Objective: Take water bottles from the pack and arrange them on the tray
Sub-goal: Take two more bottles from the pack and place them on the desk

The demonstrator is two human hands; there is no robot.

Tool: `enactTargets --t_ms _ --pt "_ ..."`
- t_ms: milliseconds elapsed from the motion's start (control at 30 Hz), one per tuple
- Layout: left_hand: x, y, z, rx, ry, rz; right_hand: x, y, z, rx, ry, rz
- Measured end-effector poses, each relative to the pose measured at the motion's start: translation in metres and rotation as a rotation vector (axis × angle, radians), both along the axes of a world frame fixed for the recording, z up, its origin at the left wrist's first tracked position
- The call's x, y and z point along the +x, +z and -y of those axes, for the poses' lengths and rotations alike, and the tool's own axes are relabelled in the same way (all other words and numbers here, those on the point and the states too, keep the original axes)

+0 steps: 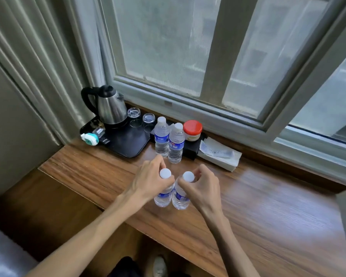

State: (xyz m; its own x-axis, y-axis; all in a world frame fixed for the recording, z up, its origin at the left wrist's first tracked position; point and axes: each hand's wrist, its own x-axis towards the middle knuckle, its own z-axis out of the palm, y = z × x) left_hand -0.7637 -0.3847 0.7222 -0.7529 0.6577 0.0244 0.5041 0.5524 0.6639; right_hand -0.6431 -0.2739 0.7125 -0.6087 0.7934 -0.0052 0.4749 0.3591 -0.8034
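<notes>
Two small clear water bottles with white caps and blue labels stand side by side on the wooden counter. My left hand [150, 181] grips the neck of the left bottle [163, 196]. My right hand [203, 186] grips the neck of the right bottle [180, 197]. Two more bottles of the same kind, a rear one [161, 136] and a front one [175, 143], stand upright farther back, on the counter just right of the black tray [128, 142]. No bottle pack is in view.
On the tray stand a steel kettle [110, 105], two upturned glasses [141, 118] and a small teal-and-white item [90, 138]. A red-lidded jar [192, 130] sits on a black box beside a tissue pack [220, 154]. The window sill runs behind; the counter's front edge drops off below my arms.
</notes>
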Motion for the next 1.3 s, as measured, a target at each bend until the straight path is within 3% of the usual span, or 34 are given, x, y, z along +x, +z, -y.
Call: enactTargets --t_ms 433,733,1300 --pt "-0.131 -0.015 0.003 -0.028 -0.263 -0.004 -0.114 -0.011 0.034 -0.001 -0.302 0.064" --pt "-0.171 -0.017 -0.014 0.024 -0.331 0.055 -0.157 -0.021 0.029 0.002 -0.417 0.054" --pt "-0.179 -0.030 -0.056 0.086 -0.299 0.010 -0.166 -0.021 -0.011 0.028 -0.364 0.063"
